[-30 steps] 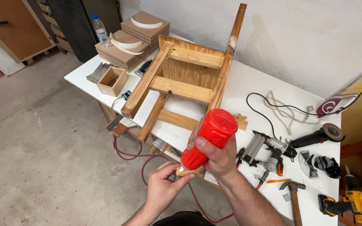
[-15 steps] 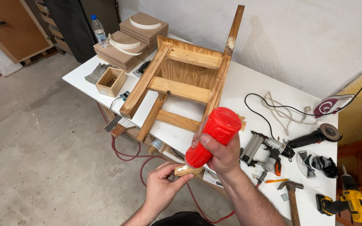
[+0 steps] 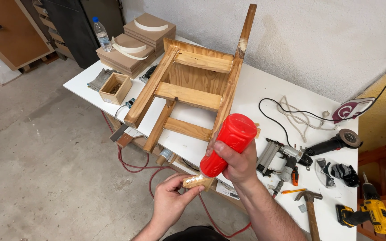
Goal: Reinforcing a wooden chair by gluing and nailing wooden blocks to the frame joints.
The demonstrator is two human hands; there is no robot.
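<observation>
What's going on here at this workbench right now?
A person is at a white table with an upturned wooden chair lying on it. The right hand grips a red bottle, tipped nozzle-down onto a small wooden piece pinched in the left hand. A nail gun, hammer and yellow drill lie to the right.

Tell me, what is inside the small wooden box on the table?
The small wooden box is open on top. Something dark and grainy lies at its bottom, too small to identify. Its walls hide the rest.
</observation>
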